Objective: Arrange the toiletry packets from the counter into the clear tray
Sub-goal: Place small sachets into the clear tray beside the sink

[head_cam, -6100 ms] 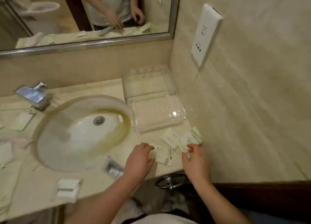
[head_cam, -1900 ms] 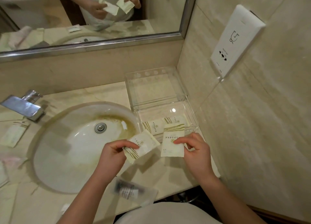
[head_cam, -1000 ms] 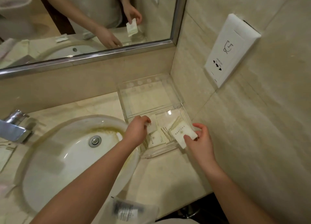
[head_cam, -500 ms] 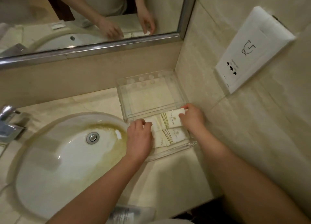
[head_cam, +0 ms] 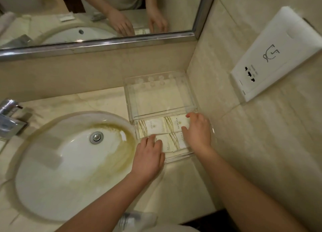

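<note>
A clear tray [head_cam: 156, 99] sits in the counter's back right corner against the wall. Its near compartment holds several white toiletry packets [head_cam: 155, 125] with gold stripes, lying flat in two rows. My left hand [head_cam: 148, 156] rests fingers-down on the near left packet at the tray's front edge. My right hand [head_cam: 197, 133] lies over the right-hand packets, fingers spread and touching them. Neither hand lifts a packet. The tray's far compartment has nothing in it.
A round sink basin [head_cam: 73, 162] with a drain fills the counter to the left, and a chrome faucet [head_cam: 8, 120] stands at the far left. A clear plastic-wrapped item [head_cam: 134, 219] lies at the counter's front edge. A mirror [head_cam: 97, 15] and a white wall socket plate [head_cam: 277, 55] are above.
Both hands carried packets from the counter into the tray's near compartment and laid them down. In the last half second the hands shifted slightly, pressing the packets flat.
</note>
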Motion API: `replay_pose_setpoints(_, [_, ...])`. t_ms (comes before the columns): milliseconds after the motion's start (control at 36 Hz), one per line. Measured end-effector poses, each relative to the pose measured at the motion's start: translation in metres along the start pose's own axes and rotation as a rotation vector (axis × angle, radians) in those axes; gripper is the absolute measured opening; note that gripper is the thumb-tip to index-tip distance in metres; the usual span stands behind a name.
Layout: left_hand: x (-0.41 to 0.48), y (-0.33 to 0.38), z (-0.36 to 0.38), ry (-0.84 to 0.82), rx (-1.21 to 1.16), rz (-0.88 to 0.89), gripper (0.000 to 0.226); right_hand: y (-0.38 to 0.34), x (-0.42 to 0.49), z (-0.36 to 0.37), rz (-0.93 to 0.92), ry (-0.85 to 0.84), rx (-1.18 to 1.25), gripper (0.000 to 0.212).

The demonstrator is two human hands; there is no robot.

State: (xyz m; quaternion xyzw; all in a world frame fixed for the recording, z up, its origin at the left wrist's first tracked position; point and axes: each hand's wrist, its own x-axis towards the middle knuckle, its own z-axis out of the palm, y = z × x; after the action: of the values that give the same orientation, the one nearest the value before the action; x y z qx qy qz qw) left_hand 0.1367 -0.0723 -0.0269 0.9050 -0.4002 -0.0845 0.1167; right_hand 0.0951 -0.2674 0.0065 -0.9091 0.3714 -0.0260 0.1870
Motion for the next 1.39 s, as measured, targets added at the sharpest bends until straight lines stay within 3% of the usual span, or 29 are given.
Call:
replay_pose_setpoints(222, [0.006, 0.006, -0.005, 0.035, 0.015, -0.072, 0.043, 0.017, -0.023, 0.028, -0.187, -0.241, -0.087, 0.063])
replay_pose_setpoints(389, [0.007, 0.007, -0.006, 0.057, 0.015, -0.108, 0.043, 0.016, -0.023, 0.03, -0.173, -0.258, -0.082, 0.063])
replay_pose_setpoints(556, [0.016, 0.001, 0.0, -0.168, 0.086, -0.063, 0.077, 0.017, -0.025, 0.028, -0.179, -0.25, -0.132, 0.064])
replay_pose_setpoints(944, [0.014, 0.003, -0.001, -0.295, 0.103, 0.101, 0.07, 0.016, -0.03, 0.023, -0.121, -0.21, -0.191, 0.061])
replay_pose_setpoints(1389, [0.008, -0.004, -0.003, -0.283, 0.115, 0.096, 0.071, 0.01, -0.033, 0.024, -0.146, -0.241, -0.23, 0.06])
